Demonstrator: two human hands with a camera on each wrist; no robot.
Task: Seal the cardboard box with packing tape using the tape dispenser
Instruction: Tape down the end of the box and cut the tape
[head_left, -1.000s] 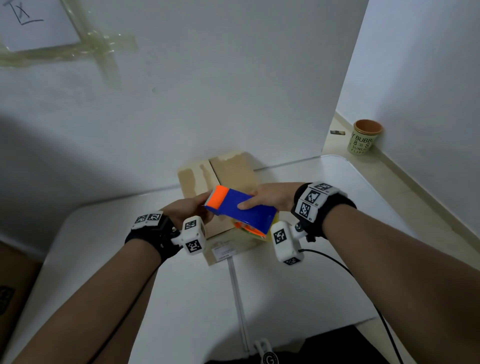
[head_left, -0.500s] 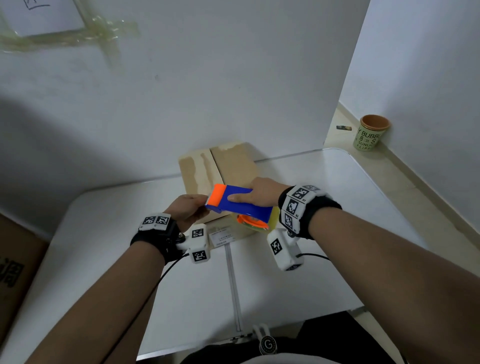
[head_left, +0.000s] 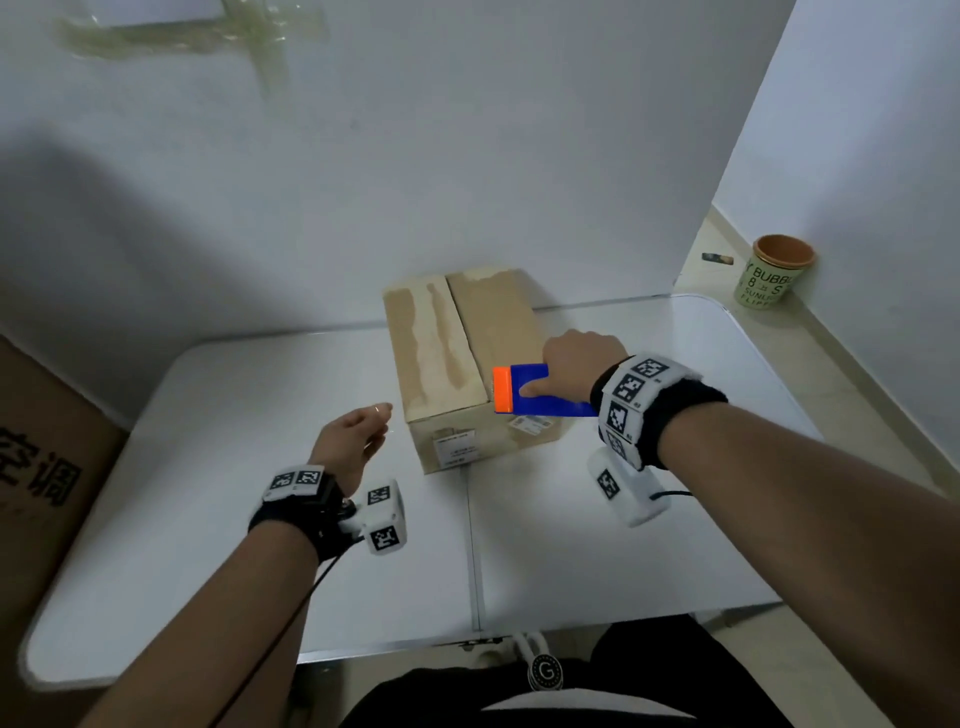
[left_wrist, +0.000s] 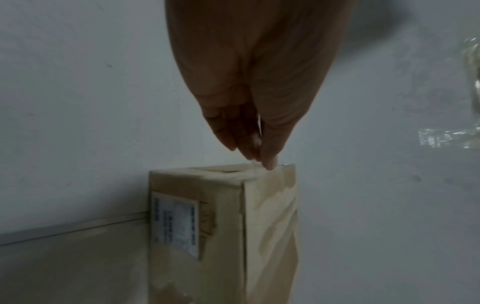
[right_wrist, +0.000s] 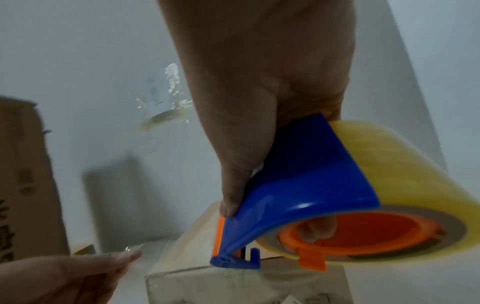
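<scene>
A right hand (right_wrist: 259, 102) grips a blue tape dispenser (right_wrist: 311, 174) loaded with a yellowish roll (right_wrist: 402, 164), fingers (right_wrist: 314, 228) hooked through its orange core and its cutter end at the cardboard box (right_wrist: 233, 288) top edge. At lower left, a left hand (right_wrist: 64, 277) pinches a glinting tape end (right_wrist: 128, 248).

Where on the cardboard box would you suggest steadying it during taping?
Probably its left wall, pressed flat from the left: the cardboard box lies long and low, and the right hand holds the tape dispenser at its near right corner.

The cardboard box (head_left: 511, 332) is matt brown, scuffed rough on top. The tape dispenser (right_wrist: 306, 181) gleams, glossy blue plastic; its tape roll (right_wrist: 405, 164) looks smooth, translucent yellow.
</scene>
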